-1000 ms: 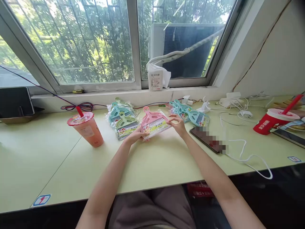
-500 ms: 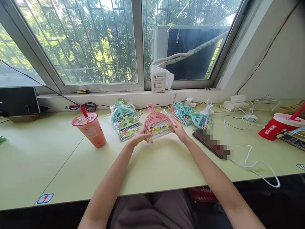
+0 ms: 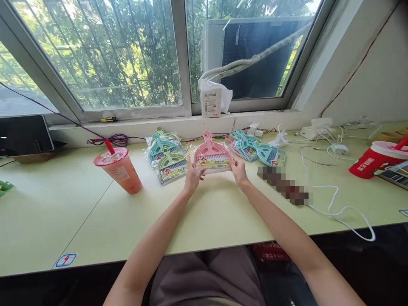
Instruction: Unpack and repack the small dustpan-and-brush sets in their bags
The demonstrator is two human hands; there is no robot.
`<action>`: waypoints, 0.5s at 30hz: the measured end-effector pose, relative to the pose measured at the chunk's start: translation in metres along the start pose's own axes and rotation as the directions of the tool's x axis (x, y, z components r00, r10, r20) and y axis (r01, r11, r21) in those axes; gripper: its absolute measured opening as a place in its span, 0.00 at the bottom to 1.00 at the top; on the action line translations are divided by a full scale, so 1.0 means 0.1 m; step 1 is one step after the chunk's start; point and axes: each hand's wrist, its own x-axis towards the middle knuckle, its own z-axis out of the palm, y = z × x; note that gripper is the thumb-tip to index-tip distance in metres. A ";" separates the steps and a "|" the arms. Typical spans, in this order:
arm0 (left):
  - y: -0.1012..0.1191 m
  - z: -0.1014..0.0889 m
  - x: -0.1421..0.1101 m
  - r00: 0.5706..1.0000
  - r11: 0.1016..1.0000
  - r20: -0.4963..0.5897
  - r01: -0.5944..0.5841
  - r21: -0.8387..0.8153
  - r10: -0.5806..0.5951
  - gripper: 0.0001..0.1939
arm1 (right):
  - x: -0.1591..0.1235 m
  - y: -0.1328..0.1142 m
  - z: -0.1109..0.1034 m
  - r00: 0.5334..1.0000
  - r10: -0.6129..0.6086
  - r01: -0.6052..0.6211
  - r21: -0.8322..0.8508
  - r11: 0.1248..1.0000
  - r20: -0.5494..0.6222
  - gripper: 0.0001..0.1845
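Observation:
A pink mini dustpan and brush set [image 3: 211,148] in a clear bag stands between my hands, handle pointing away from me. My left hand [image 3: 193,178] is closed at its lower left corner, thumb in front and a finger stretched up along the edge. Gripping the lower right corner is my right hand [image 3: 239,171], thumb and fingers pinched on the wrapper. Just left of it lie more bagged sets, a light green one [image 3: 171,160] in front of a teal one [image 3: 161,146]. Further teal sets [image 3: 268,154] lie behind and right of my right hand.
An orange drink cup [image 3: 120,170] with a red straw stands to the left. A pixelated phone [image 3: 283,185] and a white cable [image 3: 334,199] lie on the right, beyond them a red cup [image 3: 369,161]. A tissue pack [image 3: 211,103] sits on the sill.
The pink set has shifted slightly right and sits more upright. My left hand has turned, its finger now raised along the set's left edge. The view has tilted slightly down.

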 end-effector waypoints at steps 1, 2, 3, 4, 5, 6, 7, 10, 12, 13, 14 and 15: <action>-0.01 0.01 0.01 0.998 0.998 -0.054 0.026 -0.051 -0.029 0.51 | -0.02 -0.01 0.03 0.999 -0.006 0.005 -0.010 1.000 -0.034 0.24; -0.02 0.01 0.03 0.995 0.994 -0.084 0.047 -0.101 -0.055 0.47 | -0.03 -0.03 0.07 0.998 -0.015 0.013 -0.025 1.000 -0.068 0.24; -0.04 0.00 0.04 0.993 0.988 -0.093 0.062 -0.139 -0.075 0.41 | -0.05 -0.04 0.10 0.995 -0.027 0.023 -0.042 0.999 -0.095 0.24; -0.05 0.00 0.05 0.992 0.985 -0.094 0.069 -0.158 -0.085 0.35 | -0.06 -0.04 0.12 0.994 -0.039 0.034 -0.051 0.998 -0.101 0.23; -0.06 -0.01 0.06 0.991 0.985 -0.099 0.070 -0.159 -0.086 0.28 | -0.07 -0.05 0.14 0.995 -0.045 0.041 -0.048 0.998 -0.092 0.23; -0.07 -0.02 0.06 0.991 0.988 -0.114 0.060 -0.143 -0.076 0.22 | -0.09 -0.05 0.16 0.997 -0.044 0.042 -0.032 0.999 -0.069 0.23; -0.08 -0.02 0.05 0.988 0.993 -0.143 0.042 -0.113 -0.059 0.18 | -0.10 -0.06 0.17 0.999 -0.035 0.035 -0.009 0.999 -0.038 0.24; -0.12 -0.01 0.03 0.970 1.000 -0.242 -0.011 0.008 0.013 0.12 | -0.12 -0.09 0.17 0.998 0.003 -0.006 0.056 0.998 0.060 0.27; -0.15 0.01 0.01 0.967 0.998 -0.252 -0.025 0.065 0.041 0.11 | -0.14 -0.12 0.17 0.994 0.002 -0.009 0.063 0.998 0.107 0.34; -0.16 0.02 0.01 0.968 0.997 -0.248 -0.027 0.077 0.045 0.11 | -0.14 -0.13 0.17 0.993 0.000 -0.007 0.058 0.998 0.120 0.37; -0.17 0.03 0.01 0.970 0.996 -0.240 -0.026 0.082 0.045 0.12 | -0.14 -0.15 0.17 0.992 0.000 -0.007 0.052 0.999 0.126 0.38; -0.17 0.03 0.01 0.971 0.996 -0.234 -0.024 0.084 0.043 0.13 | -0.15 -0.15 0.17 0.992 0.004 -0.010 0.047 0.999 0.127 0.37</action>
